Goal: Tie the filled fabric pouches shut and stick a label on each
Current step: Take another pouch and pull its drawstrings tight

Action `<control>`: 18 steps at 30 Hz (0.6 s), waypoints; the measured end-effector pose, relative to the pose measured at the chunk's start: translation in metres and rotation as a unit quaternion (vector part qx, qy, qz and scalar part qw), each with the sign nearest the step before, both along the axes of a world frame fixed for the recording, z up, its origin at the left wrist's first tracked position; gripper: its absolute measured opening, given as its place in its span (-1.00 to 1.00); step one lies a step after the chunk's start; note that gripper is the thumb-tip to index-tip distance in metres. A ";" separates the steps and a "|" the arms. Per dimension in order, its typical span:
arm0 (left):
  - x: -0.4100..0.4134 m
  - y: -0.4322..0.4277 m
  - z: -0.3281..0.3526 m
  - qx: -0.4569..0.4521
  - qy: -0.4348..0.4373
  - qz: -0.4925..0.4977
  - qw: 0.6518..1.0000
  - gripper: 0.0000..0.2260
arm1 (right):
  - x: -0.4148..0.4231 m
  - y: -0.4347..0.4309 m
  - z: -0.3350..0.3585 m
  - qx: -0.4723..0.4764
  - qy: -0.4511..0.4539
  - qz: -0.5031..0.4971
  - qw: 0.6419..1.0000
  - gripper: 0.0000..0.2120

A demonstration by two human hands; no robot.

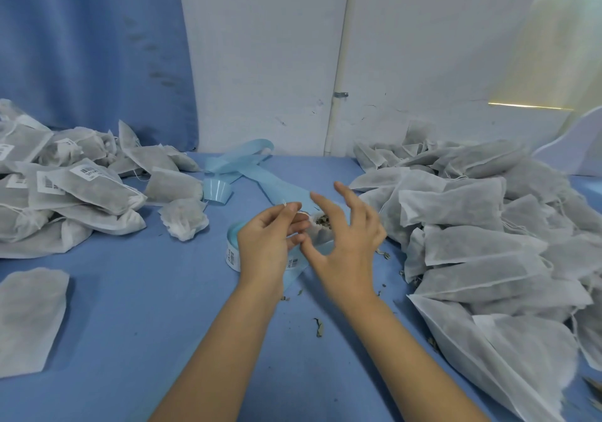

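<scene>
While the left hand [270, 239] pinches the string [284, 204] and the right hand [345, 235] hangs spread and empty, the pouch [321, 226] sits between them, mouth open toward twelve o'clock; a hard tug could spill its filling.

Blue table [136, 307], pouch piles [482, 245], label roll [233, 255]

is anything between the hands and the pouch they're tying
Nothing visible. The left hand pinches the drawstring and the right hand is spread open right at the open pouch, which sits between and just behind them.
</scene>
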State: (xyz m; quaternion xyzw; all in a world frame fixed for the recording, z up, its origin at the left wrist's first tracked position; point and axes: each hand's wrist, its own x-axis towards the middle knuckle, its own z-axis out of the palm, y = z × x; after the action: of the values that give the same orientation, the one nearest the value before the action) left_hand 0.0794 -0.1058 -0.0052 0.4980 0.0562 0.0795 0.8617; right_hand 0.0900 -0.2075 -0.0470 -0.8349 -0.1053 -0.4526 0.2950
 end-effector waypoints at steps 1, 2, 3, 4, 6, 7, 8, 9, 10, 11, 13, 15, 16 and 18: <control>0.000 0.001 0.000 0.003 -0.001 -0.002 1.000 -0.92 | 0.000 0.001 0.000 -0.001 -0.006 0.000 1.000 -0.64; 0.000 0.002 0.000 0.010 -0.001 -0.003 1.000 -0.93 | 0.000 0.002 -0.001 0.004 -0.016 0.001 1.000 -0.69; 0.000 0.002 0.000 0.018 -0.002 -0.004 1.000 -0.93 | 0.000 0.002 -0.001 0.011 -0.027 0.003 1.000 -0.73; 0.000 0.003 0.000 0.024 -0.003 -0.005 1.000 -0.93 | 0.000 0.002 -0.002 0.015 -0.037 0.002 0.999 -0.77; -0.001 0.004 0.001 0.034 -0.003 -0.006 0.999 -0.93 | 0.001 0.000 -0.003 0.011 -0.055 -0.005 0.998 -0.82; -0.001 0.004 0.001 0.039 -0.002 -0.007 0.999 -0.92 | 0.001 0.000 -0.004 0.007 -0.061 -0.010 0.998 -0.83; -0.001 0.004 0.001 0.048 -0.002 -0.006 0.999 -0.92 | 0.002 0.000 -0.005 0.003 -0.063 -0.014 0.998 -0.84; -0.001 0.004 0.001 0.062 -0.002 -0.005 0.998 -0.92 | 0.001 0.000 -0.005 -0.002 -0.065 -0.019 0.998 -0.83; -0.001 0.004 0.000 0.077 -0.003 -0.003 0.997 -0.91 | 0.001 0.000 -0.005 -0.007 -0.066 -0.024 0.998 -0.83; 0.000 0.004 0.000 0.088 -0.003 -0.002 0.996 -0.90 | 0.001 0.001 -0.004 -0.011 -0.068 -0.029 0.997 -0.82; 0.000 0.004 -0.001 0.096 -0.001 -0.001 0.995 -0.88 | 0.001 0.002 -0.004 -0.011 -0.071 -0.037 0.997 -0.82; 0.001 0.005 -0.001 0.093 0.000 -0.002 0.996 -0.87 | 0.000 0.003 -0.003 -0.008 -0.068 -0.040 0.997 -0.84; 0.001 0.005 -0.001 0.083 -0.004 -0.007 0.997 -0.87 | 0.000 0.003 -0.003 -0.006 -0.065 -0.039 0.997 -0.84; -0.001 0.004 0.001 0.031 -0.021 -0.033 0.999 -0.88 | -0.001 0.003 -0.002 -0.005 -0.060 -0.033 0.998 -0.83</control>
State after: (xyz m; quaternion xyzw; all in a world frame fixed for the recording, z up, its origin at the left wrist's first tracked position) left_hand 0.0786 -0.1014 -0.0045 0.5246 0.0189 0.0630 0.8488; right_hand 0.0890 -0.2043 -0.0493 -0.8104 -0.0976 -0.5111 0.2691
